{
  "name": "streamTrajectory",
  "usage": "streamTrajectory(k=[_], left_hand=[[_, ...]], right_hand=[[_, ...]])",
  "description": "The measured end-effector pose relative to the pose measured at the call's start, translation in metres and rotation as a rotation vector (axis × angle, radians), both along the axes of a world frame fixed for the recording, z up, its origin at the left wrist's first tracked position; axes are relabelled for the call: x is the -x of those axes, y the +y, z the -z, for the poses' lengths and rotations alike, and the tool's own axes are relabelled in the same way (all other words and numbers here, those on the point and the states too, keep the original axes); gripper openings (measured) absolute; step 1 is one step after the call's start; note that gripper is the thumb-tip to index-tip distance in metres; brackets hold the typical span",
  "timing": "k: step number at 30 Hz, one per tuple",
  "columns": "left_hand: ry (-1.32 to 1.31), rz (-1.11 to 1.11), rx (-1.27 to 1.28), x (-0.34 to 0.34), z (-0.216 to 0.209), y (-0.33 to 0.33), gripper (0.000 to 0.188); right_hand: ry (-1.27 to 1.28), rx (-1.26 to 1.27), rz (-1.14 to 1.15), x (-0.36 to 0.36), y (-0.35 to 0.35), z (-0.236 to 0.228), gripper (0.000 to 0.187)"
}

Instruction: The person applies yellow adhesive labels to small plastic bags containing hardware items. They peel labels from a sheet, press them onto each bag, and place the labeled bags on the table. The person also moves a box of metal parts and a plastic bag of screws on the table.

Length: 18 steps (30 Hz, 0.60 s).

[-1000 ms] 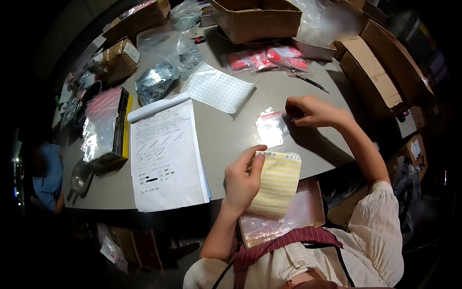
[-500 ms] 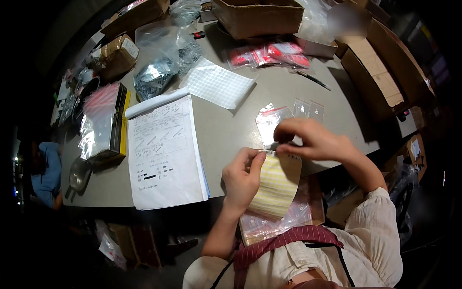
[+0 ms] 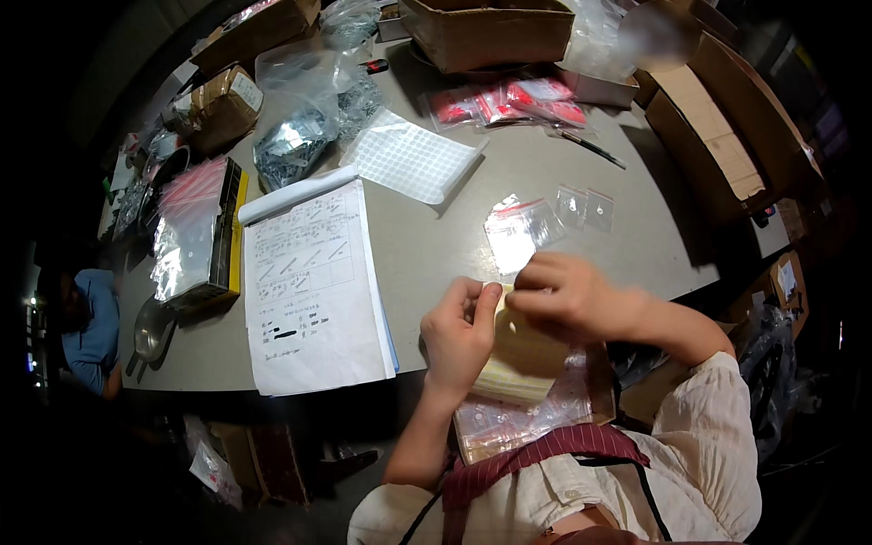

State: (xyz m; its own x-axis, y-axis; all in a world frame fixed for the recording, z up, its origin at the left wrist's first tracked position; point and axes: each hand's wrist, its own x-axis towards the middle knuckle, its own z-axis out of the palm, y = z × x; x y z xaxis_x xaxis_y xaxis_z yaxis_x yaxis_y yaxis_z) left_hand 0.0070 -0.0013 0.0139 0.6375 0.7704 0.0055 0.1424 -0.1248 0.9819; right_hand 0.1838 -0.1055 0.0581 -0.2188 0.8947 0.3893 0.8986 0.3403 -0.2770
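Note:
My left hand (image 3: pixel 452 340) pinches the upper left edge of a yellow sticker sheet (image 3: pixel 518 359), thumb on top. At the sheet's top edge my right hand (image 3: pixel 572 295) is closed, fingers bent together and slightly blurred; anything between them is hidden. Beneath the sheet, close to my body, is a box of clear zip bags (image 3: pixel 536 420), with small round bits showing inside some bags. Just beyond my hands on the table lies a clear zip bag with a red stripe (image 3: pixel 522 232). Right of it are two small clear bags (image 3: pixel 584 208), each with a small light spot.
A clipped stack of papers (image 3: pixel 304 300) lies left of my hands. Behind it is a white sheet of round stickers (image 3: pixel 413 154). A box of zip bags (image 3: pixel 195 227), red-and-clear packets (image 3: pixel 509 103), a pen (image 3: pixel 590 150) and an open carton (image 3: pixel 718 118) surround the work area.
My right hand has moved left and slightly down across the top of the yellow sheet, and the sheet has bent. My left hand has kept its hold.

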Motion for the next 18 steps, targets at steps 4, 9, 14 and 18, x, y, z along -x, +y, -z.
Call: streamTrajectory(k=[4, 9, 14, 18], left_hand=[[-0.051, -0.023, -0.029, 0.001, 0.004, 0.000, 0.023], [-0.085, 0.005, -0.036, -0.003, 0.008, 0.001, 0.019], [-0.110, 0.003, -0.038, -0.003, 0.009, 0.001, 0.018], [-0.066, 0.005, -0.076, 0.000, 0.007, 0.000, 0.018]], right_hand=[[0.257, 0.414, 0.320, -0.061, 0.027, -0.034, 0.025], [0.043, 0.640, 0.321, -0.110, 0.050, -0.016, 0.028], [-0.179, 0.655, 0.510, -0.112, 0.050, -0.011, 0.025], [-0.016, 0.585, 0.359, -0.109, 0.050, -0.022, 0.024]])
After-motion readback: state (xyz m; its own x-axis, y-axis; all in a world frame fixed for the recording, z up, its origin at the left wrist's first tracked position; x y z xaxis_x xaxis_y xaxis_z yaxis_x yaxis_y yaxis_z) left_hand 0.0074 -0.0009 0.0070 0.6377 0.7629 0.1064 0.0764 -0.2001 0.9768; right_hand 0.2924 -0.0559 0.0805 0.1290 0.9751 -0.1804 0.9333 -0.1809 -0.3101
